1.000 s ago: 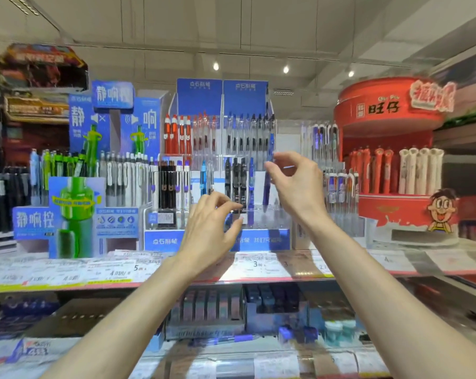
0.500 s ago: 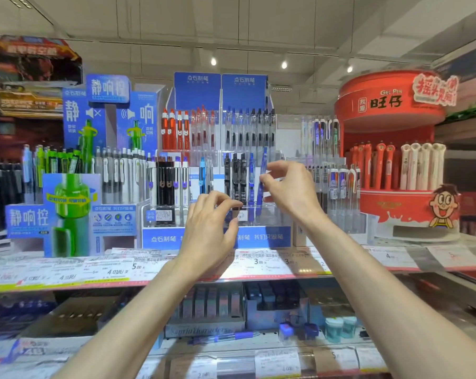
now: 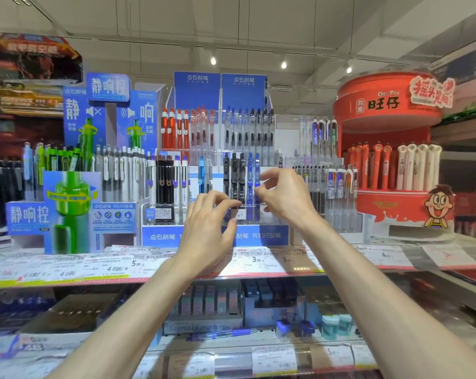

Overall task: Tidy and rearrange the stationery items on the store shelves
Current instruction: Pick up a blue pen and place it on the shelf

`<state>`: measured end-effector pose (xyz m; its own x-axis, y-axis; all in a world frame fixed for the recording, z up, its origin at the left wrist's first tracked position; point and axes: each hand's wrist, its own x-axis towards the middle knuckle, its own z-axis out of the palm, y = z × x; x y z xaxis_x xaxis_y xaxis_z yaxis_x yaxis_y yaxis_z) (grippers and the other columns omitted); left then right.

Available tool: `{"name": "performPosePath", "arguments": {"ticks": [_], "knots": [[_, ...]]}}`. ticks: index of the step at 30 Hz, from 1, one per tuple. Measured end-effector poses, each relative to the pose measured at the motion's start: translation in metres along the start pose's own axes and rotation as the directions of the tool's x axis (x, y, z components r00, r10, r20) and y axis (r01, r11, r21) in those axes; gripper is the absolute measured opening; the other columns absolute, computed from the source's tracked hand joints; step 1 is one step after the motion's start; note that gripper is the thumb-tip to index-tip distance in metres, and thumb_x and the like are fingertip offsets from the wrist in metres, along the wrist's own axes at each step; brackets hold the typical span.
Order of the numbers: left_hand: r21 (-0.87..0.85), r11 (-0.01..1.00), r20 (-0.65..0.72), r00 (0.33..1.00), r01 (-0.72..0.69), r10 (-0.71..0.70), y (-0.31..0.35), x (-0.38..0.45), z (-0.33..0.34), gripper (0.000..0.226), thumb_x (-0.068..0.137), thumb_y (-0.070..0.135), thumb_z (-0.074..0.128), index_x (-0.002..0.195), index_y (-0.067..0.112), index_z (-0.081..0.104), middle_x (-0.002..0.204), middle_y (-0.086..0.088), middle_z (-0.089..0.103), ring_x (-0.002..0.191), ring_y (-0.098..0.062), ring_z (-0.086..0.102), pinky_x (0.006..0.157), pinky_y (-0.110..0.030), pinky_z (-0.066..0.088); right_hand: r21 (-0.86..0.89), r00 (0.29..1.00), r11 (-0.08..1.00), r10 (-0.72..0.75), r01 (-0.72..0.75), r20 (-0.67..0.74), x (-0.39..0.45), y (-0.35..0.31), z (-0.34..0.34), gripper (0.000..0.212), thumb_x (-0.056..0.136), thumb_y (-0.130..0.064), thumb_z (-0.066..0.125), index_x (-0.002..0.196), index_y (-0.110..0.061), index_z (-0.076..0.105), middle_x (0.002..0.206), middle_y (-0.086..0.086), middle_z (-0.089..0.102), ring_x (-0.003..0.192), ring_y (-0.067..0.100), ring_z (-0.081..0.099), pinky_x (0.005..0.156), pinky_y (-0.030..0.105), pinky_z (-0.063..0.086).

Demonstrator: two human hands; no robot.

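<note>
Reaching with both hands into the middle tier of the blue pen display stand [image 3: 215, 236], I work on the row of upright pens directly ahead. My right hand [image 3: 284, 199] is level with the two blue pens [image 3: 250, 176], which stand at the right end of a short row; three black pens [image 3: 234, 175] stand just to their left. Each pen's long axis is vertical, clip end up, tip end down in the clear holder. The blue pens lie immediately left of my right fingers [image 3: 258, 190], which are curled in a narrow pinch, thumb and forefinger nearly closed. Whether they touch the nearest blue barrel I cannot tell; the fingertips overlap it in this view.

My left hand [image 3: 206, 233] sits lower and nearer to me, in front of the base of the black pens. Its fingers [image 3: 232, 202] are also drawn to a narrow pinch, with the forefinger tip at the lower end of a black barrel. No pen is visibly lifted free by either hand.

Judgement: the right hand is the nearer one to the blue pens, so any correction to them calls for a short leftward move and a grip across the barrel, at right angles to the vertical axis. The left hand is better placed for the black pens. Neighbouring pens stand close together, so a wide grip risks tilting them.
</note>
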<state>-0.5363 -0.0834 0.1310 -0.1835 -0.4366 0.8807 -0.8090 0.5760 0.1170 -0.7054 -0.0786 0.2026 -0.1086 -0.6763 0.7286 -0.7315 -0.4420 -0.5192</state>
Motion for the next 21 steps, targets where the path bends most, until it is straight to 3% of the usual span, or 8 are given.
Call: {"name": "performPosePath", "arguments": {"ticks": [4, 9, 12, 17, 21], "knots": [[-0.025, 1.0, 0.027, 1.0, -0.001, 0.002, 0.002, -0.002, -0.003, 0.035, 0.093, 0.026, 0.058, 0.129, 0.025, 0.059, 0.119, 0.009, 0.05, 0.117, -0.011, 0.04, 0.103, -0.031, 0.033, 0.043, 1.0, 0.999, 0.01, -0.01, 0.001, -0.008, 0.001, 0.002, 0.029, 0.093, -0.021, 0.067, 0.121, -0.014, 0.066, 0.096, -0.005, 0.072, 0.072, 0.012, 0.071, 0.079, 0.039, 0.061], [-0.123, 0.992, 0.064, 0.998, -0.007, 0.015, -0.002, -0.012, -0.019, 0.036, 0.095, 0.026, 0.058, 0.131, 0.023, 0.059, 0.126, 0.011, 0.053, 0.124, -0.006, 0.041, 0.107, -0.026, 0.033, 0.127, 1.0, 0.992, -0.001, -0.002, 0.025, -0.03, 0.006, -0.003, 0.042, 0.094, -0.032, 0.062, 0.133, -0.017, 0.056, 0.112, -0.006, 0.068, 0.093, 0.01, 0.067, 0.09, 0.039, 0.057], [-0.188, 0.981, 0.027, 0.999, 0.051, -0.047, -0.004, -0.033, -0.033, 0.03, 0.095, 0.025, 0.059, 0.125, 0.022, 0.062, 0.123, 0.011, 0.055, 0.121, -0.004, 0.045, 0.104, -0.021, 0.033, 0.093, 0.999, 0.994, -0.047, 0.049, -0.02, -0.053, 0.008, -0.008, 0.038, 0.094, -0.032, 0.061, 0.131, -0.021, 0.057, 0.122, -0.007, 0.064, 0.104, 0.007, 0.062, 0.098, 0.036, 0.052], [-0.334, 0.924, 0.007, 0.981, 0.186, -0.195, -0.005, -0.084, -0.054, 0.021, 0.092, 0.016, 0.066, 0.113, 0.021, 0.067, 0.112, 0.008, 0.058, 0.105, -0.003, 0.059, 0.089, -0.009, 0.043, 0.189, 0.996, 0.978, -0.088, 0.089, -0.013, -0.1, 0.012, -0.005, 0.017, 0.093, -0.028, 0.062, 0.11, -0.027, 0.066, 0.104, -0.015, 0.067, 0.09, -0.003, 0.063, 0.08, 0.021, 0.055], [-0.346, 0.916, -0.027, 0.974, 0.201, -0.224, -0.01, -0.12, -0.066, 0.015, 0.092, 0.013, 0.066, 0.105, 0.02, 0.068, 0.102, 0.006, 0.062, 0.096, -0.009, 0.063, 0.085, -0.026, 0.052, 0.275, 0.997, 0.96, -0.062, 0.047, 0.043, -0.135, 0.02, 0.004, 0.014, 0.093, -0.025, 0.064, 0.104, -0.031, 0.068, 0.094, -0.015, 0.07, 0.084, 0.003, 0.066, 0.071, 0.015, 0.051]]}}
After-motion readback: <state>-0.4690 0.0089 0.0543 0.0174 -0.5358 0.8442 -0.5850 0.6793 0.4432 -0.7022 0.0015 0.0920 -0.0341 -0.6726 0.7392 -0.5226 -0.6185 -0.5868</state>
